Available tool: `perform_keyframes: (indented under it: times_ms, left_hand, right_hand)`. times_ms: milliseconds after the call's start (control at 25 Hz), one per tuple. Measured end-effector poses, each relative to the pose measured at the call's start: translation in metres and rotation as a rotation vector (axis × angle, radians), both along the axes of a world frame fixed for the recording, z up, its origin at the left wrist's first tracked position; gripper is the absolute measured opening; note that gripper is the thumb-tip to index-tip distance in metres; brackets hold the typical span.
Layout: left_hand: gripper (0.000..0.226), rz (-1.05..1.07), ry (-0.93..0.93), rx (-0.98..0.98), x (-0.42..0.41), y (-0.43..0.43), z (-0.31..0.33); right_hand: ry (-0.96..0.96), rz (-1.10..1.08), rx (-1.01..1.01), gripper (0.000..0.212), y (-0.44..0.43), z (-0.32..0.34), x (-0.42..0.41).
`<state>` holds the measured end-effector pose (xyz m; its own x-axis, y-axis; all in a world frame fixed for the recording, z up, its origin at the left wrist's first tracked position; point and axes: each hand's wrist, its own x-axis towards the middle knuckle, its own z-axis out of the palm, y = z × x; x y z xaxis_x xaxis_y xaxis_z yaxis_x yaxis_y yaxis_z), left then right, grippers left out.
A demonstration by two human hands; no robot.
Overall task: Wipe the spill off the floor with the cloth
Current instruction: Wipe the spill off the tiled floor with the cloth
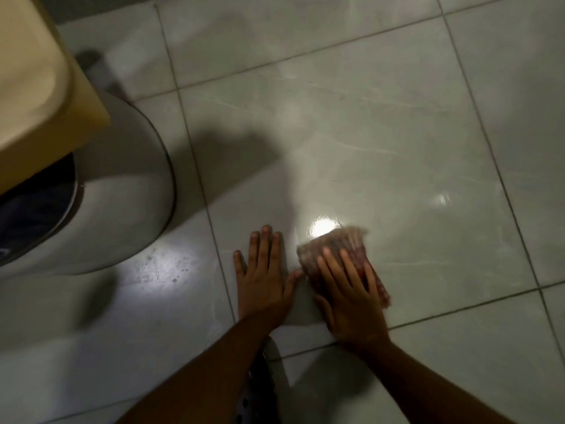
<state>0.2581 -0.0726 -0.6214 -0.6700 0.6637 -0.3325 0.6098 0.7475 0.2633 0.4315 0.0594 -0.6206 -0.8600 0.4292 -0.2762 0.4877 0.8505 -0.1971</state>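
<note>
wiping under way | our right hand presses cloth flat on floor, fingers spread, not gripping | left hand splayed on tile, empty | spill hard to see; glare beside cloth, finish uncertain

I see my left hand flat on the grey tiled floor, fingers spread. Just beside it, my right hand presses a blurred reddish cloth down. A white toilet stands left.
</note>
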Motion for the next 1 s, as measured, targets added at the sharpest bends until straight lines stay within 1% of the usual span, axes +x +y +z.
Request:
perform_keyframes:
  times_ms: [80,120,200,240,320,360,400,440,480,560,600,640,720,760,840,880,960,1000]
  left_hand:
    - [0.087,-0.002,0.004,0.008,0.000,-0.001,0.000]
    - [0.088,-0.004,0.000,0.011,0.000,-0.001,0.000]
    - [0.089,0.000,-0.015,0.022,0.001,-0.002,0.001]
    - [0.090,0.001,-0.015,0.027,0.000,-0.002,0.001]
    - [0.090,0.005,-0.020,0.031,-0.001,-0.001,0.001]
    - [0.090,0.003,-0.016,0.029,-0.001,-0.001,0.000]
    - [0.090,0.001,-0.007,0.027,0.000,-0.001,0.000]
    - [0.090,0.001,-0.004,0.025,-0.001,-0.001,0.000]
    - [0.090,0.004,-0.013,0.024,0.000,-0.001,0.000]
    - [0.089,0.004,-0.030,0.030,-0.001,-0.002,0.000]
    - [0.089,0.002,-0.032,0.027,-0.001,-0.002,0.000]
    - [0.089,-0.003,-0.034,0.023,-0.002,-0.002,0.000]
    - [0.091,-0.012,-0.031,0.027,-0.002,-0.003,0.001]
    - [0.092,-0.016,-0.026,0.028,-0.001,-0.003,0.002]
    - [0.093,-0.015,-0.025,0.028,-0.001,-0.002,0.004]
    - [0.093,-0.015,-0.026,0.029,-0.001,-0.002,0.005]
    - [0.093,-0.019,-0.016,0.028,0.000,-0.002,0.006]
    - [0.094,-0.023,-0.009,0.023,0.000,-0.001,0.005]
  right_hand:
    - [-0.061,-0.049,-0.027,0.071,0.005,0.013,0.062]
    - [-0.091,-0.099,-0.019,0.070,0.021,0.018,0.079]
    - [-0.154,-0.266,0.030,0.071,0.067,0.024,0.080]
    - [-0.167,-0.376,0.046,0.073,0.092,0.026,0.062]
    - [-0.135,-0.577,0.057,0.077,0.134,0.026,-0.001]
    - [-0.097,-0.629,0.067,0.078,0.144,0.023,-0.039]
    - [-0.071,-0.632,0.066,0.079,0.144,0.021,-0.076]
    - [-0.049,-0.578,0.070,0.078,0.133,0.019,-0.109]
    - [-0.032,-0.474,0.070,0.078,0.113,0.017,-0.130]
    - [-0.011,-0.199,0.064,0.077,0.055,0.012,-0.133]
    - [-0.006,-0.097,0.046,0.075,0.024,0.010,-0.113]
    - [-0.002,-0.041,0.009,0.073,-0.002,0.008,-0.081]
    - [-0.013,-0.007,-0.036,0.071,-0.031,0.015,-0.004]
    - [-0.036,-0.015,-0.044,0.071,-0.028,0.021,0.030]
    - [-0.107,-0.108,-0.035,0.070,0.012,0.029,0.074]
    - [-0.138,-0.210,-0.006,0.072,0.043,0.032,0.081]
    - [-0.173,-0.493,0.019,0.076,0.110,0.034,0.057]
    - [-0.142,-0.608,0.036,0.078,0.138,0.033,0.027]
